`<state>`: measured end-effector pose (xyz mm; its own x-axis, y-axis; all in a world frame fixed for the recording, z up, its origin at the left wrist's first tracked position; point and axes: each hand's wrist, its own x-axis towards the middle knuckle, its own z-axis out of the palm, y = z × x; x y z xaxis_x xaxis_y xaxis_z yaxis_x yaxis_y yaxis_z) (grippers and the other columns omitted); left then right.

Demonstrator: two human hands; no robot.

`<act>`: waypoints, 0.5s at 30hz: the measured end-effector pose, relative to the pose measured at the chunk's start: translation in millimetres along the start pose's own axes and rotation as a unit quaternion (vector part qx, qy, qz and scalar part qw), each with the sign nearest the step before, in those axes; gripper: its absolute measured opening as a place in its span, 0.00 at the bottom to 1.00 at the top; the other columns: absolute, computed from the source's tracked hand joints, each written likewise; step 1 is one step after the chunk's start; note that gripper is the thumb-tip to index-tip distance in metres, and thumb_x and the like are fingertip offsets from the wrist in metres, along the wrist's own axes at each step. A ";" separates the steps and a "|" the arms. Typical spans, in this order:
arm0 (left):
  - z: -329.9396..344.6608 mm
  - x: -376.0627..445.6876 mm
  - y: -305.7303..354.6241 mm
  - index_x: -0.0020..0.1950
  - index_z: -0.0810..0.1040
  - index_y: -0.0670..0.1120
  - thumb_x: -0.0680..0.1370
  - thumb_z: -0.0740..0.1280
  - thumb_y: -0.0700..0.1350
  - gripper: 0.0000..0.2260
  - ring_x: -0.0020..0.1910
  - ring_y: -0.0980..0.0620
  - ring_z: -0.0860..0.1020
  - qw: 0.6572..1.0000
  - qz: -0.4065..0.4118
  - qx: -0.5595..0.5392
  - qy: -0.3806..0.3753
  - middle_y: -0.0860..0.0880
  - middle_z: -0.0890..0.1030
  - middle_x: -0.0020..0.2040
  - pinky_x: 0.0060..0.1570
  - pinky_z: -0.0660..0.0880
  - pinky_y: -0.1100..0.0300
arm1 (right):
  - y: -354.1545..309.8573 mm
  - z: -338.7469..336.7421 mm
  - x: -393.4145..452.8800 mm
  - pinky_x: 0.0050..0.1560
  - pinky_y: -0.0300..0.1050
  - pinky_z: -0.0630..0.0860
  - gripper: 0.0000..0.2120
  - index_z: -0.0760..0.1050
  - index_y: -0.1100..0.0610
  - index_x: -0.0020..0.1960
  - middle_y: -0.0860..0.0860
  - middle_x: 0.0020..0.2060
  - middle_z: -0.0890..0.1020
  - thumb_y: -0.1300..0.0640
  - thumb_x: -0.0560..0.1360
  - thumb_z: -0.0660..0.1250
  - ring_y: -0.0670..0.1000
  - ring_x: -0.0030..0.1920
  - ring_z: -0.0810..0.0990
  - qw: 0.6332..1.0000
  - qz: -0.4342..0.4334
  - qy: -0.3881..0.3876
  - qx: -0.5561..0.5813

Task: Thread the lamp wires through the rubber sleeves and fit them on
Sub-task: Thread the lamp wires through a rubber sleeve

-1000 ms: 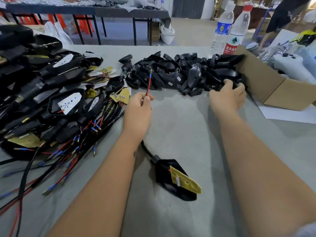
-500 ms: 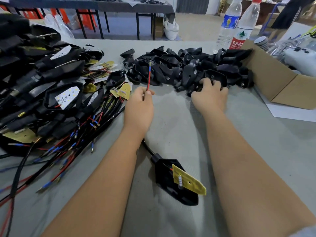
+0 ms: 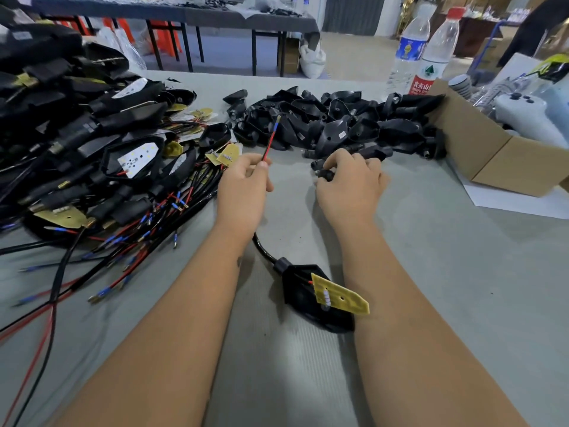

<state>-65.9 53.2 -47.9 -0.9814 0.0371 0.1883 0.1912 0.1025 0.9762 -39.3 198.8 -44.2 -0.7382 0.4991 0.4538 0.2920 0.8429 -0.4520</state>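
My left hand (image 3: 243, 192) pinches a red lamp wire (image 3: 270, 140) with a blue-collared metal tip that points up and away. The wire's black cable runs under my wrist to a black lamp housing (image 3: 311, 300) with a yellow circuit board (image 3: 338, 295), lying on the table between my forearms. My right hand (image 3: 351, 186) grips a small black rubber sleeve (image 3: 323, 173) at the near edge of the pile of black rubber sleeves (image 3: 338, 121). The sleeve sits a hand's width to the right of the wire tip.
A heap of lamp housings with red and black wires (image 3: 92, 167) fills the left of the grey table (image 3: 446, 272). An open cardboard box (image 3: 480, 149) stands at the right, two water bottles (image 3: 431, 53) behind the sleeve pile. Another table (image 3: 184, 16) stands beyond.
My right hand has drawn back from the far right of the sleeve pile toward me and the left hand, now holding one sleeve. The left hand kept the wire upright.
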 end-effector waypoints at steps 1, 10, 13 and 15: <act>-1.4 -0.2 -0.8 0.49 0.76 0.54 0.81 0.60 0.45 0.06 0.23 0.62 0.67 1.000 0.000 -0.023 0.007 0.55 0.75 0.30 0.24 0.65 0.70 | -2.2 -0.8 -0.4 0.56 0.47 0.60 0.06 0.71 0.47 0.48 0.46 0.47 0.77 0.54 0.74 0.67 0.54 0.56 0.69 1.000 -0.015 -0.007 0.000; -3.5 7.3 -1.8 0.42 0.76 0.55 0.80 0.64 0.46 0.07 0.27 0.59 0.67 0.997 -0.008 -0.082 0.002 0.56 0.76 0.31 0.27 0.64 0.65 | -66.6 9.8 -26.7 0.39 0.37 0.70 0.07 0.72 0.54 0.49 0.44 0.34 0.74 0.55 0.75 0.70 0.39 0.32 0.72 0.838 0.203 0.004 0.506; -5.0 7.5 -2.0 0.43 0.76 0.55 0.80 0.64 0.47 0.06 0.24 0.59 0.66 0.995 -0.011 -0.101 0.005 0.54 0.78 0.29 0.25 0.62 0.66 | -65.3 11.0 -25.3 0.45 0.42 0.77 0.12 0.73 0.56 0.59 0.47 0.39 0.77 0.56 0.77 0.68 0.43 0.37 0.76 0.813 0.211 -0.045 0.540; -6.2 7.7 -1.2 0.45 0.75 0.55 0.80 0.64 0.48 0.05 0.23 0.59 0.65 0.994 -0.020 -0.107 0.014 0.52 0.80 0.29 0.25 0.62 0.65 | -60.5 10.7 -22.7 0.48 0.43 0.78 0.12 0.75 0.58 0.61 0.52 0.43 0.79 0.59 0.78 0.66 0.46 0.41 0.77 0.817 0.196 -0.077 0.537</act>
<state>-73.7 47.2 -47.0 -0.9888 0.0090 0.1489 0.1470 -0.1110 0.9829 -46.7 134.4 -35.4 -0.8082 0.5871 0.0472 -0.1162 -0.0804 -0.9900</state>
